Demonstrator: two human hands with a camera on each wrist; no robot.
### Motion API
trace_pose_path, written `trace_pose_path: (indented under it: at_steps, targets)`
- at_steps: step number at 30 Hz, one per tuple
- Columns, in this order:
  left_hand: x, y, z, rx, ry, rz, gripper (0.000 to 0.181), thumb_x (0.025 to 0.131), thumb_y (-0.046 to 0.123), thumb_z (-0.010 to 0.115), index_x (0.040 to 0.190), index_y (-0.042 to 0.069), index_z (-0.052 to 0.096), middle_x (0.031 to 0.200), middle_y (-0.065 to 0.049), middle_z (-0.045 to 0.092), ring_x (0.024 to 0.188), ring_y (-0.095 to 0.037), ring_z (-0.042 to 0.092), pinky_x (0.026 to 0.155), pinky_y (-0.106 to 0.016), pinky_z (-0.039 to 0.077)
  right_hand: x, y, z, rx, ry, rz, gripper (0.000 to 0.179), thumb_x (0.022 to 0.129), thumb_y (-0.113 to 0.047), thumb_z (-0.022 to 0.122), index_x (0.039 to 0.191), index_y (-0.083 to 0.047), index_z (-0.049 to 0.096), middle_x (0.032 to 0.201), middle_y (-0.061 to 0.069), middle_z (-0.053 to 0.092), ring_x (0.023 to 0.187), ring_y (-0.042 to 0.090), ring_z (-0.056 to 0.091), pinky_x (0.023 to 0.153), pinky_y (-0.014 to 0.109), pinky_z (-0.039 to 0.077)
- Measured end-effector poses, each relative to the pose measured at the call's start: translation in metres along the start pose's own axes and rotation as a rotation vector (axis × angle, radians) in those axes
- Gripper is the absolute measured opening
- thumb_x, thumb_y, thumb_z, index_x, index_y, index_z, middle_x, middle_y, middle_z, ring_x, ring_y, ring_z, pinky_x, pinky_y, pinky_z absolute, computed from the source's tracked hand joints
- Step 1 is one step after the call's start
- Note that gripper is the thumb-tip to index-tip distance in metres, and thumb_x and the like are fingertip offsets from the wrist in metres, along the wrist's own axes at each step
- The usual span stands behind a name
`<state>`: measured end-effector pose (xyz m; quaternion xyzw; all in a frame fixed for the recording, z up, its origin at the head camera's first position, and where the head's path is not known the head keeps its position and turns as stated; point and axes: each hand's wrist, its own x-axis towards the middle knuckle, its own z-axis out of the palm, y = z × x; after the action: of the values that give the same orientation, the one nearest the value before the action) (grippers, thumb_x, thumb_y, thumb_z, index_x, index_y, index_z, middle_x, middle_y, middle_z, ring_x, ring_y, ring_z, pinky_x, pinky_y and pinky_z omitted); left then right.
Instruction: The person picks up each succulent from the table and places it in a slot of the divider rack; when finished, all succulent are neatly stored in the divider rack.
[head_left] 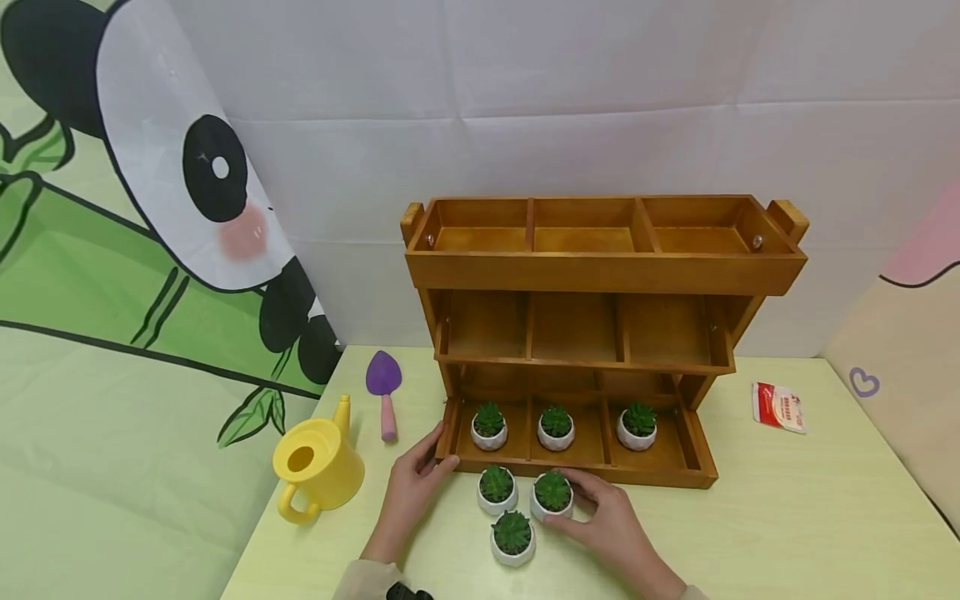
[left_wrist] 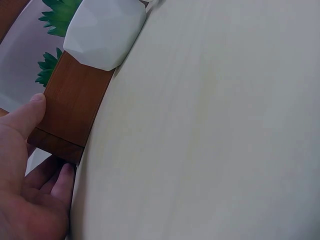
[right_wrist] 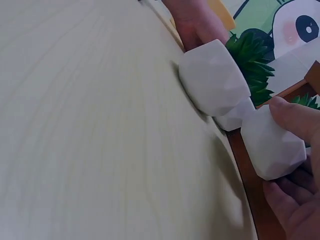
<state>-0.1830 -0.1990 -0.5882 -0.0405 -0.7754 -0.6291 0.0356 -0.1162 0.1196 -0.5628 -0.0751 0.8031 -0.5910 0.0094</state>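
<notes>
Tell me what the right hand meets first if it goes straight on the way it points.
Past the potted plant that the right hand holds, most likely the neighbouring potted plant to its left or the shelf's front edge; depth is unclear, so a raised hand might clear both.

The right hand point(head_left: 604, 521) holds a white-potted succulent point(head_left: 552, 493) (upright) before the brown shelf point(head_left: 579, 329) the left hand point(head_left: 412, 483) grips.

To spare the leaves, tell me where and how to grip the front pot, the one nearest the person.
Take the front pot by opposite sides of its white wall, probably best from the person's side. The leaves spread over its top, the wall's flat facets should suit a pinch, and the left pot and held pot in the right hand are just beyond.
</notes>
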Motion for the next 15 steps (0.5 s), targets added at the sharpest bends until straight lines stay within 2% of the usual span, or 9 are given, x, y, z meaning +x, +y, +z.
trace_pose_path:
  at_steps: [5,15]
  targets:
    - [0.0,0.001,0.0,-0.008,0.004,-0.004,0.064,0.093,0.02,0.082,0.152,0.016,0.057,0.153,-0.006,0.054,0.139,-0.025,0.052,0.107,-0.028,0.049,-0.002,-0.004,-0.005,-0.017,0.018,-0.001,0.066,0.073,-0.023,0.099,0.13,-0.005,0.071,0.128,0.009,0.07,0.119,0.028,0.068,0.098,0.027,0.057]
    - [0.0,0.0,0.0,0.006,-0.001,0.0,0.064,0.093,0.021,0.082,0.152,0.016,0.058,0.153,-0.005,0.054,0.14,-0.025,0.051,0.108,-0.029,0.048,-0.006,-0.017,-0.018,-0.057,0.024,0.058,0.069,0.073,-0.021,0.098,0.132,0.001,0.069,0.128,0.016,0.069,0.118,0.034,0.068,0.097,0.033,0.059]
